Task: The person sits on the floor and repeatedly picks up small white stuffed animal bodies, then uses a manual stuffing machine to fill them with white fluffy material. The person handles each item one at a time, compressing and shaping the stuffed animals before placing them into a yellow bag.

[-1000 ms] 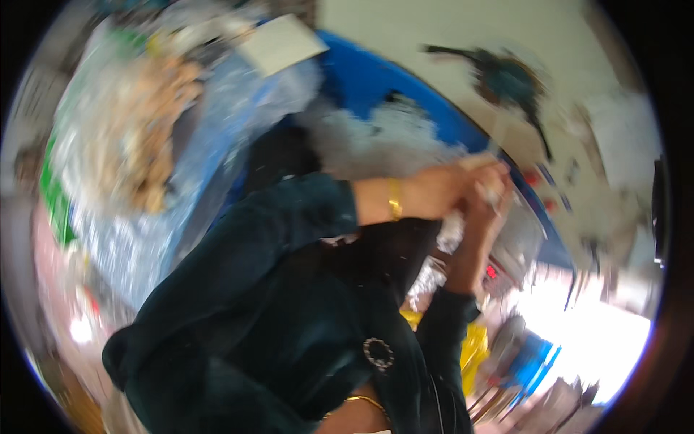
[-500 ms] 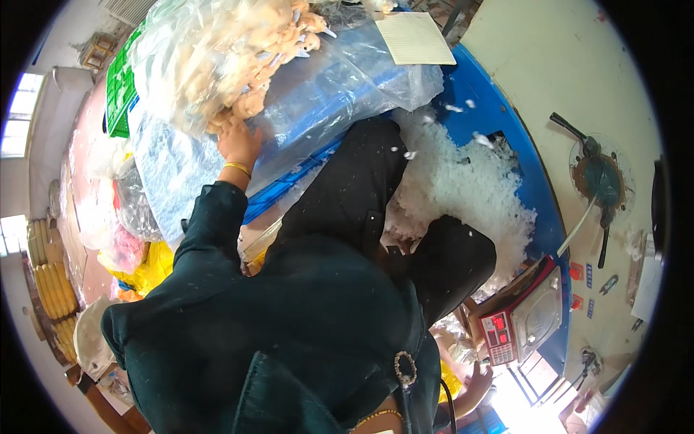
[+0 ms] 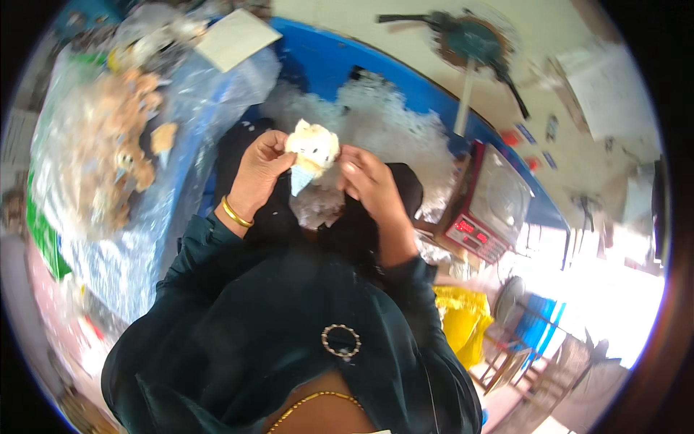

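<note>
Left hand [image 3: 264,173] pinched the plush toy [image 3: 315,145] by its left edge, thumb against fingers. Toy sat up front over the lap, cream top, pale blue tip pointing down. Right hand [image 3: 370,181] was half-curled at toy's right edge; couldn't make out whether it gripped. White stuffing [image 3: 394,119] lay beyond, in the blue tub [image 3: 311,54]. Red scale [image 3: 477,230] was right, bagged tan plushes [image 3: 130,155] left, green tool [image 3: 473,42] on the counter [image 3: 332,11].

Fuzzy plush toy [image 3: 312,145], glossy plastic sheet [image 3: 206,101], shiny metal bangle [image 3: 236,213]
</note>
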Available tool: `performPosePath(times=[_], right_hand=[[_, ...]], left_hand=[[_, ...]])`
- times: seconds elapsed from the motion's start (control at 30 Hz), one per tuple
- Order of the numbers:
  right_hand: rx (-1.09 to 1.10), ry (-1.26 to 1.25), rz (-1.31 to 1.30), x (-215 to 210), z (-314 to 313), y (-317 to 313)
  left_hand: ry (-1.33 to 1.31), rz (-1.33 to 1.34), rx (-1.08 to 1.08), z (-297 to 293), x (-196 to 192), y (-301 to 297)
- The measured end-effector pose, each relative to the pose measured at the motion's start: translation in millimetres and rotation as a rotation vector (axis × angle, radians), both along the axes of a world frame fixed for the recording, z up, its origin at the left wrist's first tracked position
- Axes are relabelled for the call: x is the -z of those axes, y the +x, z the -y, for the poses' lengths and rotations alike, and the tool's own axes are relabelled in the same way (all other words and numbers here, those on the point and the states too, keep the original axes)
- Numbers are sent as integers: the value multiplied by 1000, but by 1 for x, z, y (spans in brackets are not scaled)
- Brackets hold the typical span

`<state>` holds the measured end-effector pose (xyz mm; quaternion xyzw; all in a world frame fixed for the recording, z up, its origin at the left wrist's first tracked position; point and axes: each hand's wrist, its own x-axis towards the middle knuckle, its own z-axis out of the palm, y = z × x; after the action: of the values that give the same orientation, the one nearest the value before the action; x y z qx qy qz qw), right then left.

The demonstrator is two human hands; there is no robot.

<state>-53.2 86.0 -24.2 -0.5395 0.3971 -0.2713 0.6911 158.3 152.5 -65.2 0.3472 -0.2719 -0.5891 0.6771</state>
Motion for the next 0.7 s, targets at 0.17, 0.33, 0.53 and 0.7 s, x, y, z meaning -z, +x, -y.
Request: performPosePath(times=[0.17, 0.33, 0.53, 0.7], right_hand=[[294, -120, 21, -2, 10, -17], [424, -245, 5, -26, 14, -60], [784, -319, -11, -51, 84, -77], [867, -362, 162, -41, 172, -63]], left_hand=[[154, -100, 317, 41, -45, -49], [-45, 167, 367, 69, -50, -92], [-122, 323, 218, 162, -67, -150], [-127, 220, 152, 234, -69, -163]])
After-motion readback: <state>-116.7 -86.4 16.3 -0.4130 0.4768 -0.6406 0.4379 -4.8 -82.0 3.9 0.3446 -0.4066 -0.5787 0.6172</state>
